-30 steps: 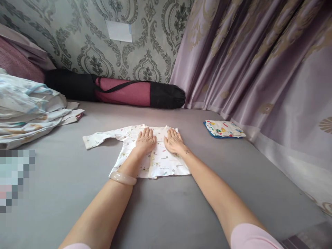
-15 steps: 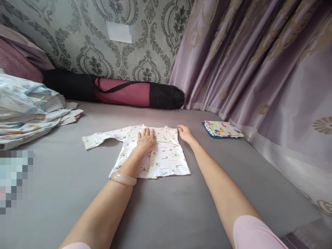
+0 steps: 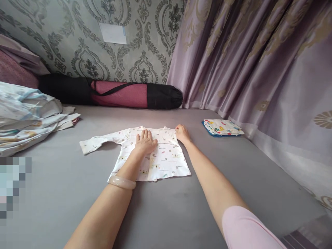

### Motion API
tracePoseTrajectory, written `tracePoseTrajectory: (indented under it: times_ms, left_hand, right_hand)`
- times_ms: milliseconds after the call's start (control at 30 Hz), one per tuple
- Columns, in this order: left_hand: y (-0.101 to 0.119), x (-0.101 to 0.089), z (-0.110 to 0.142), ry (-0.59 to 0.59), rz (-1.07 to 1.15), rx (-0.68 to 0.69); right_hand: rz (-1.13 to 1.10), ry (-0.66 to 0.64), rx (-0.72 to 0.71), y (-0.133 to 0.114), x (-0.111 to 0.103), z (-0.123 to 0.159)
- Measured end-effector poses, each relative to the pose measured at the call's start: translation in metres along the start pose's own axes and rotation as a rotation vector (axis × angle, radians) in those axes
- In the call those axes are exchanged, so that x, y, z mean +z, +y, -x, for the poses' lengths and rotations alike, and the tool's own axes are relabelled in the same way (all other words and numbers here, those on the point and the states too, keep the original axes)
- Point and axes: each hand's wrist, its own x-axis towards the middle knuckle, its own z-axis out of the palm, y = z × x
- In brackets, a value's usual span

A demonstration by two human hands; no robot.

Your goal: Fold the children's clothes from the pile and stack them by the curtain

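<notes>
A small white baby shirt (image 3: 168, 162) with tiny prints lies flat on the grey sheet. Its left sleeve (image 3: 97, 143) stretches out to the side; the right sleeve does not show beyond the body. Flat on the upper chest rests my left hand (image 3: 145, 141), fingers extended and a little apart. At the top right shoulder edge, my right hand (image 3: 183, 133) has its fingers closed, pinching the shirt's edge; the fingertips are partly hidden.
To the left is a heap of light clothes (image 3: 31, 116). A black and pink mat bag (image 3: 119, 94) lies along the wall. Folded printed cloths (image 3: 222, 128) sit at right, near the purple curtain (image 3: 223, 62). The grey sheet (image 3: 77, 197) spreads beneath everything.
My right hand has curled its fingers in at the shirt's shoulder edge. My left hand stays on the chest. The view has shifted slightly.
</notes>
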Motion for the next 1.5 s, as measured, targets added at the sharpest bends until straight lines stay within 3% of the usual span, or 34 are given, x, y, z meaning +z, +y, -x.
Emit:
tracePoseTrajectory:
  times_ms: [300,433,533,667,867,1033,1133,1200,1333,1500]
  left_hand:
    - [0.001,-0.002,0.002,0.028,0.021,0.035]
    - [0.008,-0.001,0.006,0.162,-0.031,0.07]
    - [0.008,0.004,0.006,0.158,-0.037,0.034]
    - [0.002,0.009,0.004,0.125,-0.017,-0.033]
    - [0.001,0.008,0.001,0.068,0.027,-0.057]
    - [-0.002,-0.008,0.002,0.084,0.209,-0.013]
    - [-0.019,-0.03,0.008,0.109,0.315,0.038]
    - [-0.04,-0.045,0.015,0.204,0.33,-0.018]
    - [-0.095,-0.06,0.032,0.443,0.314,-0.302]
    - [-0.16,-0.056,0.048,0.469,0.251,-0.629]
  right_hand:
    - [0.091,-0.026,-0.049,-0.006,-0.013,0.008]
    - [0.129,-0.017,-0.163,-0.027,-0.009,0.033]
    - [0.16,-0.1,-0.25,-0.04,0.003,0.053]
    - [0.179,-0.193,-0.176,-0.044,0.014,0.063]
    - [0.192,-0.221,-0.161,-0.041,0.012,0.059]
    - [0.262,-0.285,-0.124,-0.054,0.002,0.058]
    - [0.274,-0.216,-0.213,-0.076,-0.003,0.066]
    - [0.206,-0.209,-0.345,-0.092,-0.001,0.076]
    - [0.081,-0.31,-0.477,-0.11,0.011,0.092]
    - [0.11,-0.385,-0.476,-0.11,0.022,0.093]
